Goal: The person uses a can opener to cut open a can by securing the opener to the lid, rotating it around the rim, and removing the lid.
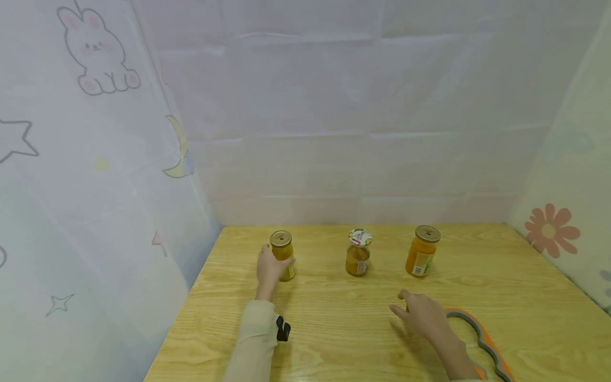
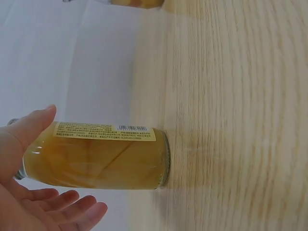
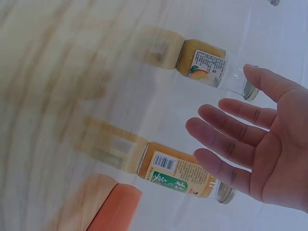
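A glass jar of yellow fruit pieces (image 1: 281, 240) with a gold lid stands upright on the wooden table. My left hand (image 1: 270, 267) is around its near left side, the thumb across the front. In the left wrist view the thumb and loosely bent fingers spread to either side of the jar (image 2: 101, 161). Over the table at the right, my right hand (image 1: 425, 317) holds nothing, its fingers apart. The orange and grey curved tool (image 1: 487, 339) lies beside it, partly hidden by the wrist.
A small jar with a patterned white lid (image 1: 358, 260) stands mid-table, partly filled with something yellow-brown. Right of it is a jar of orange contents (image 1: 422, 252) with a gold lid. A hung cloth wall (image 1: 363, 132) rises behind the table's back edge (image 1: 315, 226).
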Demonstrator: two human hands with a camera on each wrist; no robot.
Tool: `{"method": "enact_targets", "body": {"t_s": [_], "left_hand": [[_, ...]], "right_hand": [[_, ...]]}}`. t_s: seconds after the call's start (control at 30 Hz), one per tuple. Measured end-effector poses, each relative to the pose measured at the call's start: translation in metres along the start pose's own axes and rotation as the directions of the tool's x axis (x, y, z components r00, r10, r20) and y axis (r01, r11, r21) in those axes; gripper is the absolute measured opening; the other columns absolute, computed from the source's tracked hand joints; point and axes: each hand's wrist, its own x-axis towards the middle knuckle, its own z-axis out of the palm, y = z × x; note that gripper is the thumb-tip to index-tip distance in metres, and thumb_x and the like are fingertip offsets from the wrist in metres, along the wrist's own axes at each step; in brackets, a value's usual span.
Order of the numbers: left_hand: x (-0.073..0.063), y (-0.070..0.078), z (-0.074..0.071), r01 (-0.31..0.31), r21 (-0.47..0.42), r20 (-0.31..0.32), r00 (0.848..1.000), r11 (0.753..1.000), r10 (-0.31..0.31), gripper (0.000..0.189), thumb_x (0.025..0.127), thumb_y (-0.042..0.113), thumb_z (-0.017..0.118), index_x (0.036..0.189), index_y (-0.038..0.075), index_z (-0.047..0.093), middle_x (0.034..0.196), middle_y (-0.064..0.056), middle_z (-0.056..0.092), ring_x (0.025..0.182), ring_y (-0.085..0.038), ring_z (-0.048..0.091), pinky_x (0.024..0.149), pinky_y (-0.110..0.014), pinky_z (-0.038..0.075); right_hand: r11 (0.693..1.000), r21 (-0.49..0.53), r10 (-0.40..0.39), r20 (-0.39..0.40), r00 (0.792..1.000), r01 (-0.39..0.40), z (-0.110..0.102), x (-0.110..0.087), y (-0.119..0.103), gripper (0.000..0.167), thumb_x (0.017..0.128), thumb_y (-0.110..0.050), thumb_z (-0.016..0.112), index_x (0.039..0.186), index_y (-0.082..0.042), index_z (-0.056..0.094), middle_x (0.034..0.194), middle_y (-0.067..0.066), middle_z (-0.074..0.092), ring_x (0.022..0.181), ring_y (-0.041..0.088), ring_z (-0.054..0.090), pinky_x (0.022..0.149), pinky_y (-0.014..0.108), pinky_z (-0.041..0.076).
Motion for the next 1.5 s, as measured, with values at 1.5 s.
{"method": "enact_targets", "body": {"t_s": [1.5], "left_hand": [[0.011, -0.023, 0.027, -0.073, -0.196, -0.087, 0.995, 0.978, 0.057, 0.054, 0.064, 0.013, 0.080, 0.107, -0.003, 0.053, 0.098, -0.017, 0.060, 0.089, -0.034, 0.057, 0.076, -0.047, 0.046]], "right_hand": [[0.999, 0.039, 0.011, 0.046, 0.999, -0.013, 0.002, -0.007, -0.001, 0.036, 0.079, -0.023, 0.066, 0.098, 0.007, 0.060, 0.061, 0.002, 0.059, 0.048, 0.011, 0.054, 0.042, 0.021, 0.044]]}}
